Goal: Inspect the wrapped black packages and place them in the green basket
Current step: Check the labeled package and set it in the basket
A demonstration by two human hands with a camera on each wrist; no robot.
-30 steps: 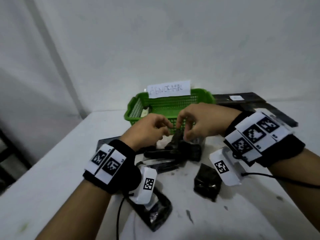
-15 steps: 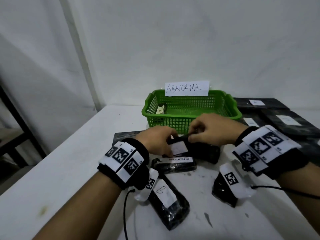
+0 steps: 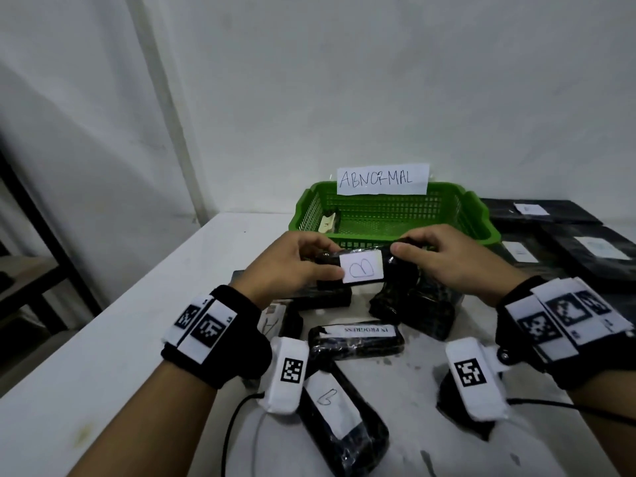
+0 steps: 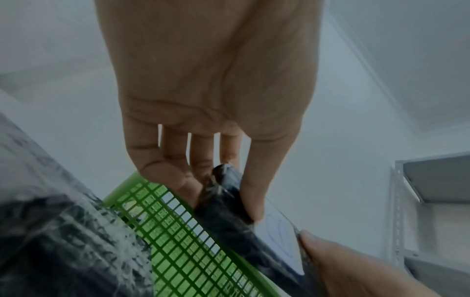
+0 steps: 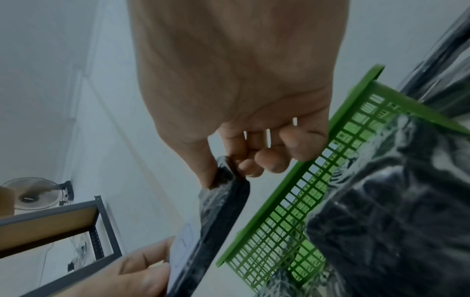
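Observation:
Both hands hold one wrapped black package level in the air just in front of the green basket. Its white label marked "B" faces me. My left hand grips the package's left end, thumb on the label's edge. My right hand pinches the right end between thumb and fingers. The basket carries a paper sign reading "ABNORMAL" and has one small package in its left corner.
Several more wrapped black packages lie on the white table: one labelled "IN PROGRESS", one marked "C", a lumpy one. Flat black parcels are stacked at the right. A metal shelf stands at the left.
The package has been lifted off the pile and turned so its "B" label faces me. My head has moved back and the view now sits higher above the table.

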